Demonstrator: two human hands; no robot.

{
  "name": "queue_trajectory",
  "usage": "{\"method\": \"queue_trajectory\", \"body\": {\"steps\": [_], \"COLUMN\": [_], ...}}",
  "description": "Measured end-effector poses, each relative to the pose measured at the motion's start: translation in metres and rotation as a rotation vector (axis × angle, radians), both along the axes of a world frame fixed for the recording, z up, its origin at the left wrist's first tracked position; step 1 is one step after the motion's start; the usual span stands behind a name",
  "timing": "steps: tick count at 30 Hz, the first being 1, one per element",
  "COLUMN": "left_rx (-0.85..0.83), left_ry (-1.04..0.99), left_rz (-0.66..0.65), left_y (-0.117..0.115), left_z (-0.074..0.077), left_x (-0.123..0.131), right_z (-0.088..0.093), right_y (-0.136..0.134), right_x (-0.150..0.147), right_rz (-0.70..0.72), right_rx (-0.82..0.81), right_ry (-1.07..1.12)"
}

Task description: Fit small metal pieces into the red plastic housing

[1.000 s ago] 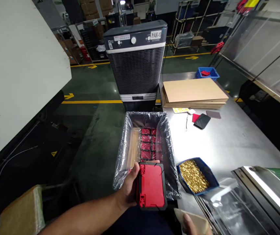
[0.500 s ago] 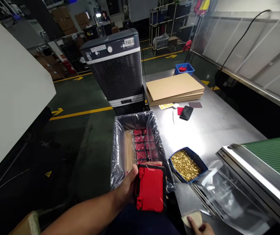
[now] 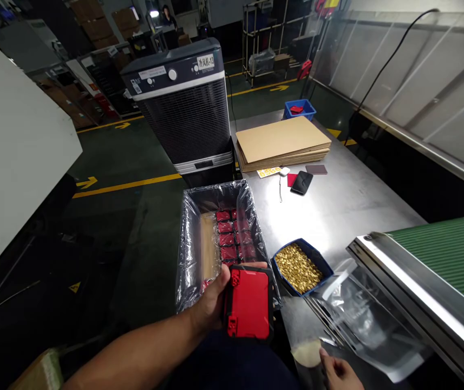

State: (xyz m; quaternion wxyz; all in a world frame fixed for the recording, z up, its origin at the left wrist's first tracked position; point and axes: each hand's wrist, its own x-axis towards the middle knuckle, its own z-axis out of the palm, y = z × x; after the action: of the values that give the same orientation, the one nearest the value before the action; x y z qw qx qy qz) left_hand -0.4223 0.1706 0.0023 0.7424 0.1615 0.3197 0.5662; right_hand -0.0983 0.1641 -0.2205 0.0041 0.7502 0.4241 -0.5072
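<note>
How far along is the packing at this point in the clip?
Done: two rows of red parts already sit in the bag-lined box. In hand: the left hand grips another red-and-black part at the box's near edge; the right hand touches a pale sheet. Left: the box's left side looks unfilled.

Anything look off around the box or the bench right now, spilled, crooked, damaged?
Nothing stands out. The left hand holds a red case level over the near end of the lined box, where red parts sit in neat rows. The brass pieces stay inside their blue tray, and the cardboard sheets are squarely stacked.
</note>
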Motion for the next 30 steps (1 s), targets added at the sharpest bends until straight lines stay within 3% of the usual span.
{"method": "queue_trajectory", "body": {"steps": [2, 5, 8, 11, 15, 20, 25, 30], "left_rx": [0.092, 0.386, 0.631, 0.733, 0.781, 0.815, 0.859, 0.898], "left_ry": [0.322, 0.837, 0.993, 1.016, 1.033, 1.071, 1.056, 1.08], "left_rz": [-0.019, -0.022, -0.01, -0.03, -0.031, -0.012, -0.016, -0.025], "left_y": [0.0, 0.001, 0.004, 0.007, 0.008, 0.007, 0.009, 0.008], "left_z": [0.002, 0.001, -0.004, -0.004, -0.002, -0.001, 0.002, 0.004], "left_x": [-0.003, -0.008, -0.011, -0.01, -0.01, -0.011, -0.009, -0.005], "right_z": [0.036, 0.112, 0.181, 0.216, 0.227, 0.235, 0.229, 0.227], "right_y": [0.007, 0.018, 0.025, 0.028, 0.032, 0.035, 0.037, 0.037], "right_x": [-0.027, -0.076, -0.109, -0.122, -0.125, -0.129, -0.123, -0.118], "right_rz": [-0.032, -0.045, 0.19, 0.296, 0.334, 0.292, 0.193, 0.263], "right_rx": [0.015, 0.137, 0.336, 0.464, 0.487, 0.348, 0.23, 0.406], "right_ry": [0.183, 0.63, 0.87, 0.922, 0.91, 0.993, 1.055, 0.999]}}
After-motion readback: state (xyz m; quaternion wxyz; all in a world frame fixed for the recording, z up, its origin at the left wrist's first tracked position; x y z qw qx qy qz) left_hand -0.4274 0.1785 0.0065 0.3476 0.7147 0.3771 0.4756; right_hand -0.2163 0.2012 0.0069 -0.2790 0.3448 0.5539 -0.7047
